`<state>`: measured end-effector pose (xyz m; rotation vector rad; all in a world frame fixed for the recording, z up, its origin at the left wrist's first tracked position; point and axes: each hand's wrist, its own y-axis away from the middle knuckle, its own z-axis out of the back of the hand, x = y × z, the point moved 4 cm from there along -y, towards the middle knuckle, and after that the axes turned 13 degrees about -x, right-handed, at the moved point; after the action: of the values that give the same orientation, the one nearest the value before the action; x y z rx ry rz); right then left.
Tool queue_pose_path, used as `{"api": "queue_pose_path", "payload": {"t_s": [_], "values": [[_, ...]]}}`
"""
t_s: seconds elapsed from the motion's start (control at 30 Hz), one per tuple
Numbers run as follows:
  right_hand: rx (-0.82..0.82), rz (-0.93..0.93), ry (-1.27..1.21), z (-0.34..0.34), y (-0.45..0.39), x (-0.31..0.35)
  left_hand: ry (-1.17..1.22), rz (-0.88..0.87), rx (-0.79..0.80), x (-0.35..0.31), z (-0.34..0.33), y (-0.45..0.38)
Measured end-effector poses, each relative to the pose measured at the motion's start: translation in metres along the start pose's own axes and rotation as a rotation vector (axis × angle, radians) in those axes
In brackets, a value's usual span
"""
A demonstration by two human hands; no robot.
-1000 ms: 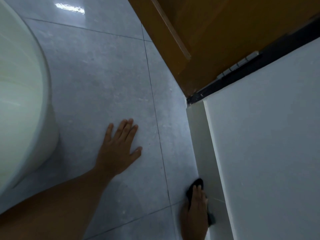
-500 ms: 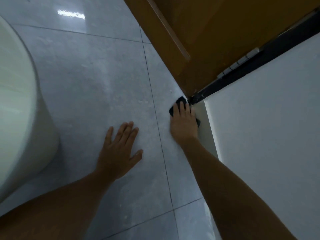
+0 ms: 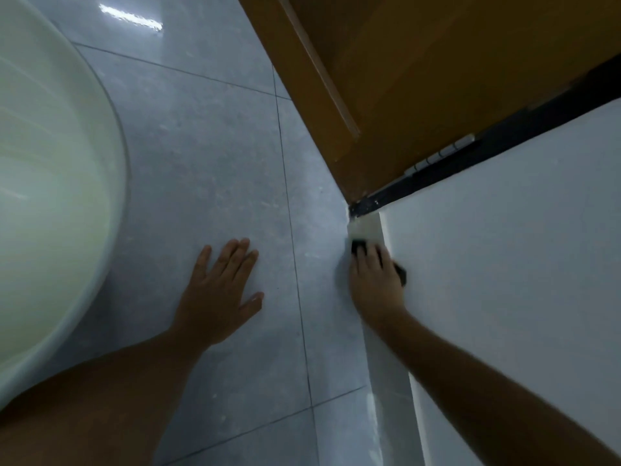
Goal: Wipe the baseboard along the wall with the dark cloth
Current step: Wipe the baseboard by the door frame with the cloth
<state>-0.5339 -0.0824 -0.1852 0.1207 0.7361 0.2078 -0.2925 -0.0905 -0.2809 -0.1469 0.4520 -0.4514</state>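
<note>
While near the door point(image 3: 386, 79), right hand point(image 3: 374, 284) presses cloth point(image 3: 400, 272).

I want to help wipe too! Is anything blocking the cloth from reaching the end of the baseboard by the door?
Nothing visible does. The right hand presses the dark cloth on the white baseboard, and only bare baseboard lies between it and the black door frame strip.

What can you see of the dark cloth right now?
The dark cloth is black and mostly hidden under the right hand, which presses it flat against the white baseboard just short of the door corner. Only two bits show: a rounded edge past the fingertips and a corner beside the hand on the wall side. Its texture and full size cannot be made out.
</note>
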Motion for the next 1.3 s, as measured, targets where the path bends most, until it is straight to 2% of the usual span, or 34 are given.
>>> {"api": "queue_pose_path", "payload": {"t_s": [0.07,0.17,0.23,0.3,0.37,0.4,0.5,0.53,0.57,0.63,0.7,0.8,0.9,1.0,1.13,1.3], "values": [[0.016,-0.054,0.094,0.015,-0.06,-0.014,0.007,-0.001,-0.009,0.001,0.0,0.0],[0.049,-0.023,0.127,0.005,-0.055,-0.004,0.013,-0.007,-0.009,0.002,-0.002,0.0],[0.062,0.011,-0.009,-0.018,0.017,0.025,0.013,-0.005,-0.008,0.003,-0.003,0.0],[0.089,-0.072,-0.155,-0.04,0.116,0.058,0.018,-0.015,-0.009,0.003,-0.001,0.001],[0.318,-0.199,-0.31,-0.063,0.209,0.089,0.021,-0.027,0.001,0.004,0.001,0.001],[0.352,-0.262,-0.376,-0.074,0.251,0.103,0.027,-0.031,0.004,0.005,0.003,0.001],[0.063,-0.403,-0.388,-0.1,0.309,0.121,0.025,-0.035,0.0,0.005,0.003,0.001],[0.002,-0.468,-0.379,-0.095,0.306,0.121,0.016,-0.038,-0.001,0.004,0.003,0.002],[0.032,-0.526,-0.448,-0.091,0.294,0.121,0.008,-0.042,-0.002,0.003,0.001,0.001],[0.029,-0.554,-0.674,-0.06,0.232,0.11,-0.003,-0.044,-0.018,0.003,0.0,0.001],[-0.018,-0.666,-0.809,-0.041,0.179,0.099,-0.007,-0.046,-0.01,0.002,-0.002,0.001],[-0.05,-0.68,-0.788,-0.028,0.077,0.074,0.0,-0.039,-0.021,0.002,-0.001,0.001],[0.029,-0.638,-0.765,-0.026,-0.032,0.05,0.01,-0.044,-0.033,0.001,-0.001,0.0],[0.051,-0.608,-0.754,-0.026,-0.089,0.036,-0.01,-0.041,-0.036,0.001,0.0,-0.003],[0.016,-0.636,-0.838,-0.028,-0.042,0.048,-0.008,-0.041,-0.005,0.0,0.001,-0.002],[0.073,-0.738,-0.775,-0.039,0.133,0.091,-0.007,-0.027,0.026,0.003,0.001,-0.001]]}}
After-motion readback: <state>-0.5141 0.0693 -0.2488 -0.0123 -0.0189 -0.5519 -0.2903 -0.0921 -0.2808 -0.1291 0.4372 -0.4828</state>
